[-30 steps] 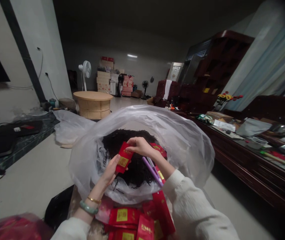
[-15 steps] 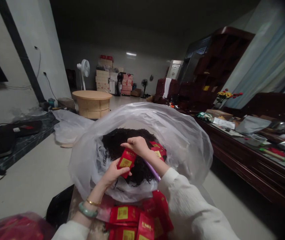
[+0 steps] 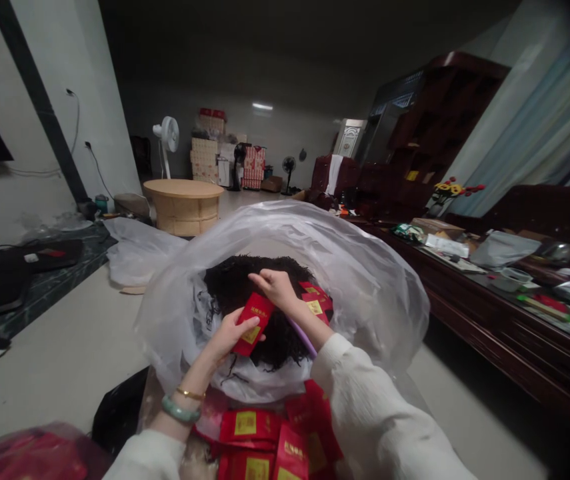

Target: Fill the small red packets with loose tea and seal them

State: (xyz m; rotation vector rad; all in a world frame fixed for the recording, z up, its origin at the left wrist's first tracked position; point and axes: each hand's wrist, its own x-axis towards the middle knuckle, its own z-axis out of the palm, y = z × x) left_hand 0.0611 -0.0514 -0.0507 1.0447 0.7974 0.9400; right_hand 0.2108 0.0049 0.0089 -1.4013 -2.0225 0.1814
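Observation:
My left hand [image 3: 229, 335] grips a red packet [image 3: 259, 311] with a yellow label, its thumb lying across the front. Just above the packet's upper end is my right hand [image 3: 279, 289], fingers closed in a pinch; whatever they may hold is too small to make out. Both hands are over a heap of dark, shredded, dry-looking strands [image 3: 229, 275] inside a large clear plastic bag [image 3: 375, 273]. More red packets [image 3: 315, 305] lie in the bag at the heap's right side. A purple stick-like thing [image 3: 305, 340] shows partly beneath my right forearm.
In front of the bag lie several red packets [image 3: 249, 428]. A red-filled plastic bag [image 3: 35, 453] sits at lower left beside a black bag [image 3: 119, 410]. A round wooden table [image 3: 183, 190] stands beyond, and a cluttered dark wooden bench [image 3: 485, 320] runs along the right.
My right hand has shifted slightly up and right from the packet's top. My left thumb now lies higher across the packet, which remains in my left hand.

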